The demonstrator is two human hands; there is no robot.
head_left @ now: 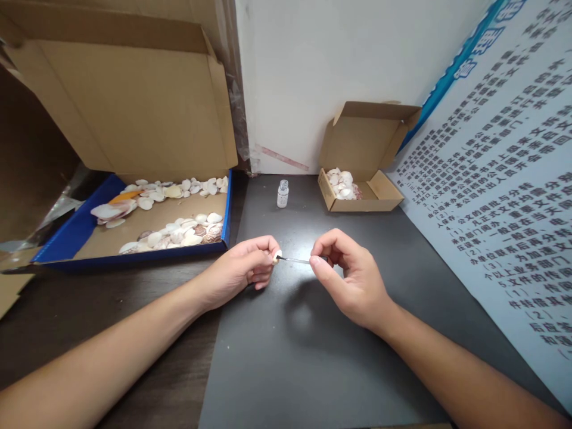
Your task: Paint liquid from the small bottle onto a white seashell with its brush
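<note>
Between hands: small pale shell (pixel 277 257) (cream), thin brush (pixel 297 260) touching.

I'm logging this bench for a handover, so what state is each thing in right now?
left hand: pinching a small shell at its fingertips
right hand: holding a thin brush, its tip at the shell
small glass bottle: upright, uncapped, apart from both hands
large box: lid open, shells spread inside
small cardboard box: lid open, shells piled at its left end
</note>
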